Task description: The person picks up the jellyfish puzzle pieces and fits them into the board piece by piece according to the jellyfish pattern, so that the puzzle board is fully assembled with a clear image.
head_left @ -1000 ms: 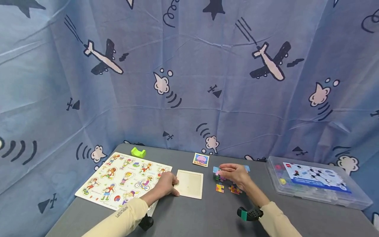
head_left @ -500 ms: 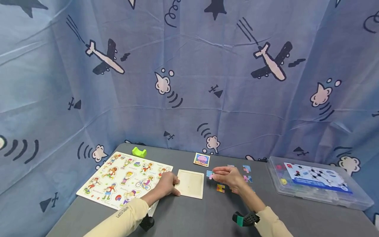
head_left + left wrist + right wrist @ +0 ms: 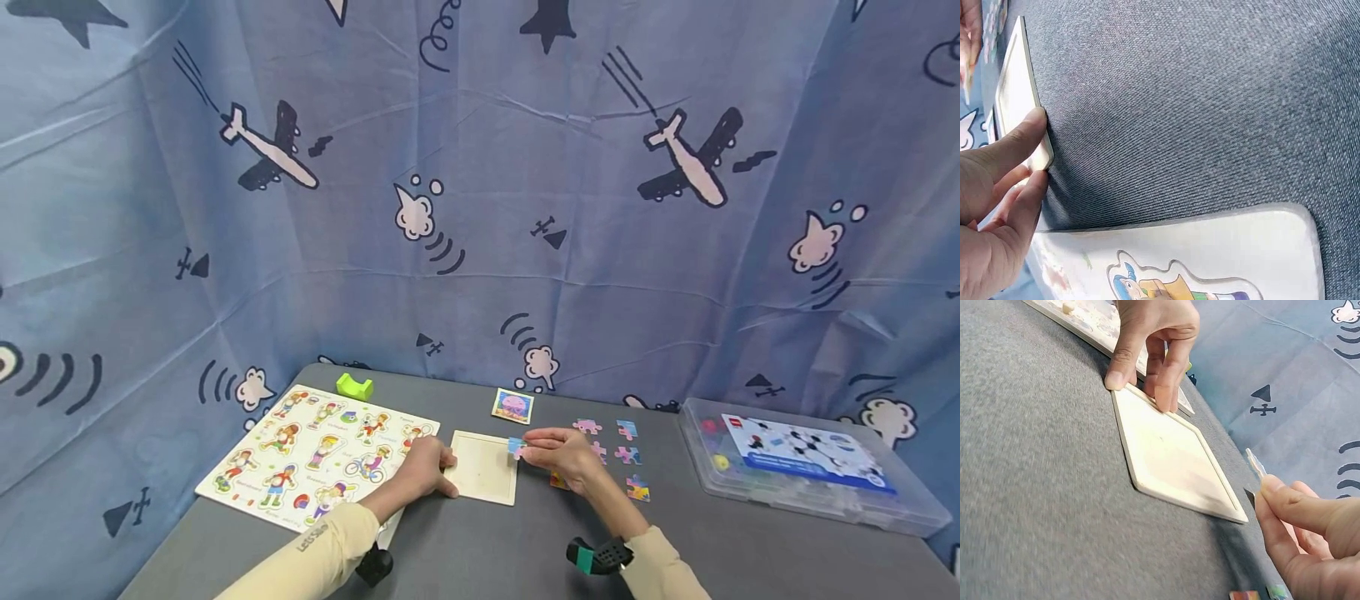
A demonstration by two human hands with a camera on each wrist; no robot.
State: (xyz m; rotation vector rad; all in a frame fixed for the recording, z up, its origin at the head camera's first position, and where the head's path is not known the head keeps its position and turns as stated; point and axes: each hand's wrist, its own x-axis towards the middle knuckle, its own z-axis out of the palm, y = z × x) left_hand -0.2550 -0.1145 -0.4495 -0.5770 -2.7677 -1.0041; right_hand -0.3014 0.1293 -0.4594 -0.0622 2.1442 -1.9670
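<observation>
My left hand [image 3: 426, 468] holds the left edge of a square, pale wooden puzzle tray [image 3: 480, 479], thumb and fingers on its rim. The tray lies flat on the table with a bare recess, and the right wrist view shows the same tray [image 3: 1166, 450] with its raised rim. Between thumb and fingertips, my right hand [image 3: 562, 457] pinches a blue and pink jigsaw piece [image 3: 516, 448] above the tray's right edge. In the right wrist view that piece [image 3: 1255, 464] is seen nearly edge-on, off the table. Several loose jigsaw pieces [image 3: 627, 429] lie right of the right hand, which partly hides some.
A white picture board [image 3: 322, 454] with children doing sports lies left, partly under the left forearm. A small octopus picture card [image 3: 513, 405] sits behind the tray, and a green block [image 3: 354, 387] at the back left. A clear plastic box [image 3: 810, 467] stands at the right.
My right hand has moved left from among the loose pieces to the tray's right edge, carrying the jigsaw piece. More loose pieces are uncovered behind it. My left hand stays on the tray.
</observation>
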